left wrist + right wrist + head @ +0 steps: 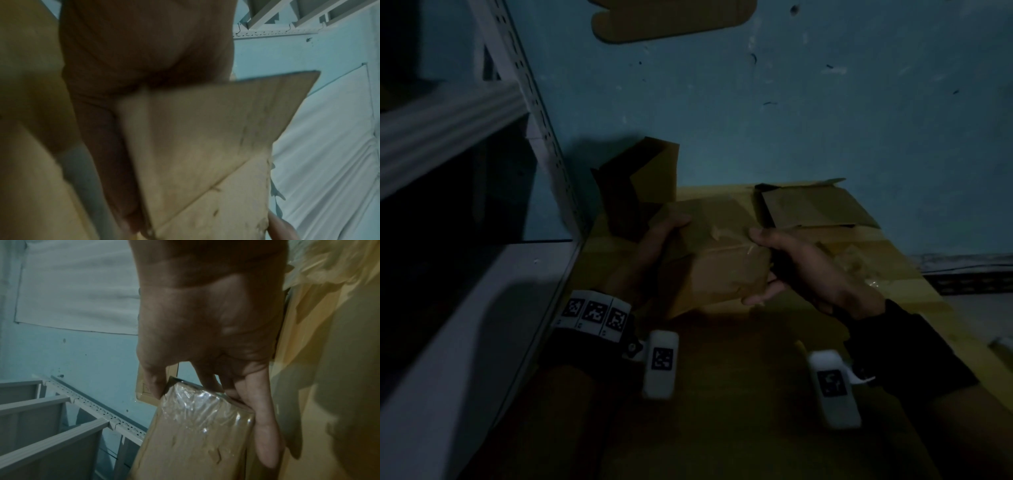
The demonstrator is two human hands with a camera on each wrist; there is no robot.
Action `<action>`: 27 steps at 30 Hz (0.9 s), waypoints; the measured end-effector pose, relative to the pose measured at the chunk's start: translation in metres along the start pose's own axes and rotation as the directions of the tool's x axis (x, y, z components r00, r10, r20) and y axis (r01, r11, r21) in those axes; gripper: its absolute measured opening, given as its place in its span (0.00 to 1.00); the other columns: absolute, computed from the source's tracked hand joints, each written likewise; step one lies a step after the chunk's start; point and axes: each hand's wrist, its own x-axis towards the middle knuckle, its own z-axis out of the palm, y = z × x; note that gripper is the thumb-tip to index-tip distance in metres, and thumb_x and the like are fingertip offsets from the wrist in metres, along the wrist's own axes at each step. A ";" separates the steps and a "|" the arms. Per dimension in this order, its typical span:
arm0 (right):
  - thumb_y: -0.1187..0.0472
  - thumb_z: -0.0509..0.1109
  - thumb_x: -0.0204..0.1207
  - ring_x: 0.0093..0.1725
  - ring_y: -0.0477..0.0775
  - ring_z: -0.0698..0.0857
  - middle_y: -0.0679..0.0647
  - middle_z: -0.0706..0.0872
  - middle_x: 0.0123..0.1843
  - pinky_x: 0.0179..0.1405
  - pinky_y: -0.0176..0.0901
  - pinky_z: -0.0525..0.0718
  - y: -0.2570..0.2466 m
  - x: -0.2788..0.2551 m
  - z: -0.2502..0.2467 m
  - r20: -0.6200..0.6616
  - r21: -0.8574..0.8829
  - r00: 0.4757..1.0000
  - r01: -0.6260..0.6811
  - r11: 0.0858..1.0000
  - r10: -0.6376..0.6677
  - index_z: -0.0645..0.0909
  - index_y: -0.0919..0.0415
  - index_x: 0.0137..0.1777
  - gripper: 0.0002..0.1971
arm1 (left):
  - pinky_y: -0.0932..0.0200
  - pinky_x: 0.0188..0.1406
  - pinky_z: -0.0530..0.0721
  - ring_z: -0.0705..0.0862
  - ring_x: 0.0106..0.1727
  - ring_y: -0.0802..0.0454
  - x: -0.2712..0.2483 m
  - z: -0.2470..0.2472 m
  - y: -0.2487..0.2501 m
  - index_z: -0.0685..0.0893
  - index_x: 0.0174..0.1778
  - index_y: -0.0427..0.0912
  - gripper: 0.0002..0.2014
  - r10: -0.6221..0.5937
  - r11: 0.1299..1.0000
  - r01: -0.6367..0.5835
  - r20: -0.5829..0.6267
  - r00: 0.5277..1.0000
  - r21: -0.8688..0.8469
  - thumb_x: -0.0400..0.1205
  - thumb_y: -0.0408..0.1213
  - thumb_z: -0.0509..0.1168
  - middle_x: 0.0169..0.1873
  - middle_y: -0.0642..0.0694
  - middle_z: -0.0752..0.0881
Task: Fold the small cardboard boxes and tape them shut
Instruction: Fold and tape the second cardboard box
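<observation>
I am gripping the taped small box (pixel 709 253) between my left hand (pixel 654 246) and right hand (pixel 804 270) — contents hidden, lighting dim.

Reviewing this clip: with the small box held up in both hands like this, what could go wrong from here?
1. The clear tape on the small brown cardboard box looks wrinkled, so it may lift and let the flaps reopen.
2. The left hand and right hand hold the box in the air by its ends; pressing tape down there could slip or dent it.
3. The dim light may hide loose tape edges.

Shelf rack (pixel 482 144) left, open box (pixel 643 185) behind.
</observation>
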 end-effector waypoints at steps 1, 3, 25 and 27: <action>0.41 0.65 0.80 0.57 0.67 0.91 0.64 0.86 0.67 0.57 0.71 0.88 0.002 0.000 -0.001 0.011 0.010 1.000 -0.004 1.000 0.004 0.79 0.59 0.72 0.27 | 0.55 0.42 0.81 0.84 0.44 0.46 -0.002 0.002 0.001 0.80 0.57 0.44 0.14 0.000 1.000 0.000 -0.004 1.000 0.006 0.83 0.49 0.63 0.47 0.42 0.85; 0.40 0.67 0.81 0.57 0.69 0.91 0.64 0.88 0.66 0.56 0.72 0.88 0.004 0.000 -0.002 0.030 0.030 1.000 -0.005 1.000 0.004 0.78 0.61 0.71 0.28 | 0.55 0.43 0.81 0.84 0.46 0.46 -0.001 0.002 0.000 0.80 0.60 0.44 0.15 -0.006 1.000 0.006 -0.004 1.000 0.016 0.83 0.49 0.63 0.50 0.41 0.85; 0.51 0.76 0.73 0.46 0.48 0.93 0.49 0.93 0.52 0.43 0.49 0.93 -0.003 0.001 0.009 -0.090 -0.397 0.933 0.287 0.872 -0.348 0.80 0.54 0.76 0.30 | 0.60 0.40 0.80 0.81 0.45 0.53 -0.001 0.000 0.001 0.77 0.55 0.46 0.08 -0.029 0.998 0.033 -0.067 0.997 0.059 0.85 0.45 0.61 0.48 0.46 0.81; 0.53 0.75 0.76 0.44 0.48 0.92 0.47 0.93 0.53 0.37 0.44 0.90 -0.001 0.001 0.007 -0.054 -0.436 0.937 0.288 0.853 -0.344 0.79 0.54 0.76 0.27 | 0.61 0.38 0.79 0.81 0.45 0.53 -0.001 -0.002 0.001 0.77 0.52 0.47 0.07 -0.040 0.996 0.046 -0.078 0.996 0.077 0.85 0.46 0.62 0.47 0.46 0.80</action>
